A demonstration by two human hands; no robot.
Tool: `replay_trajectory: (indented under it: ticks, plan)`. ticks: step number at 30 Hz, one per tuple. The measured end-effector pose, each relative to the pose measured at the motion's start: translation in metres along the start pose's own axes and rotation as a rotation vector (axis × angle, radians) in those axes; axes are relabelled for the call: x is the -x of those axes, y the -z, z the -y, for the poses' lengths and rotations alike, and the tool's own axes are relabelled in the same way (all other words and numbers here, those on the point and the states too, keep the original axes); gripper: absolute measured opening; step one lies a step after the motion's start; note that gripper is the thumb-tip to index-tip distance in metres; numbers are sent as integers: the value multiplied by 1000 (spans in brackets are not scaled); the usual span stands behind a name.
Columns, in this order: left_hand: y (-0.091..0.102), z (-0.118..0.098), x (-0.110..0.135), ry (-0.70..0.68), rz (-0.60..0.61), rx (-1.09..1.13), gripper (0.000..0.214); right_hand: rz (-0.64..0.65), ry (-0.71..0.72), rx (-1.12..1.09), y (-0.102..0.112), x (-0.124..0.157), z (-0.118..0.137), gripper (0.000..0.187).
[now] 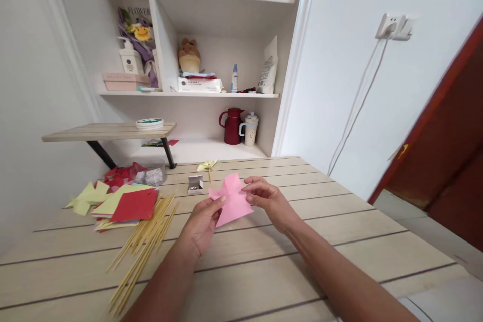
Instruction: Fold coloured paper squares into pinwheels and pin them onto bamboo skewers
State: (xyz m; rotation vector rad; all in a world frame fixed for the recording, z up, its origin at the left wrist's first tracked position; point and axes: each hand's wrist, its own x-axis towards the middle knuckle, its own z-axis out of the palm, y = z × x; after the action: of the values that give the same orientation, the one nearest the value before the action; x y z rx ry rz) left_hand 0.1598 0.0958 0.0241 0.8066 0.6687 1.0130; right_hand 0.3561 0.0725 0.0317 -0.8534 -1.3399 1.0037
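Observation:
A pink sheet of paper (234,205) with cut, partly lifted flaps is held above the table in front of me. My left hand (204,219) pinches its left side, thumb on top and fingers underneath. At the right edge, my right hand (266,200) has its thumb and curled fingers closed on the paper. Just beyond the paper lies a yellow paper pinwheel (207,165) on a short stick. A small open box (195,184) with tiny dark items inside stands to the left of it.
Left of my hands lie bamboo sticks (145,241) and stacked coloured paper (135,205). Yellow cut paper (88,197) and a clear plastic container (153,175) are behind. A raised wooden stand (109,132) is at the back left. A red jug (233,127) and a cup (249,130) stand beneath the shelves.

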Motion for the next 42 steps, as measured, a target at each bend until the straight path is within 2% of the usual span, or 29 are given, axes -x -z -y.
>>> replay_trajectory:
  ticks: [7, 16, 24, 31, 35, 42]
  plan:
    - [0, 0, 0, -7, -23, 17, 41, 175, 34, 175, 3, 4, 8, 17]
    - [-4, 4, 3, -74, -38, -67, 45, 153, 109, 238, 0, 4, 2, 16]
    - [-6, 10, 4, -123, -79, -185, 39, 92, 20, 256, -9, 4, 0, 16]
    - [-2, 7, 0, -108, -96, -103, 39, 50, -26, 136, -5, 2, 6, 17]
    - [0, 4, -3, -77, -94, -25, 42, 79, 9, 88, 2, 0, 5, 13]
    - [-3, 5, 0, -61, -79, -8, 38, 202, 74, 168, 3, 2, 3, 17]
